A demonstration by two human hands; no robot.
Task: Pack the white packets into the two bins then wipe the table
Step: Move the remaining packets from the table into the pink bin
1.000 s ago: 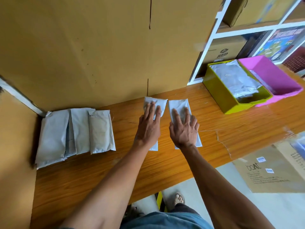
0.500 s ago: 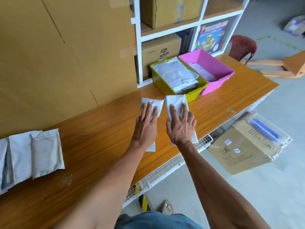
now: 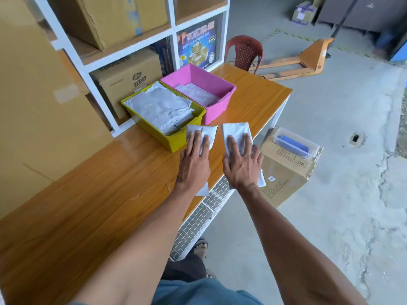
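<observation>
Two white packets: one (image 3: 203, 134) under flat left hand (image 3: 193, 164), other (image 3: 236, 133) under flat right hand (image 3: 242, 166), beside green bin (image 3: 174, 140).

White packets (image 3: 236, 134), yellow-green bin (image 3: 174, 140), pink bin (image 3: 217, 106), orange wood-grain table (image 3: 88, 194)

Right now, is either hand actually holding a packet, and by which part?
Neither grips: the left hand and right hand lie flat, fingers straight, each pressing the middle of its own white packet.
</observation>
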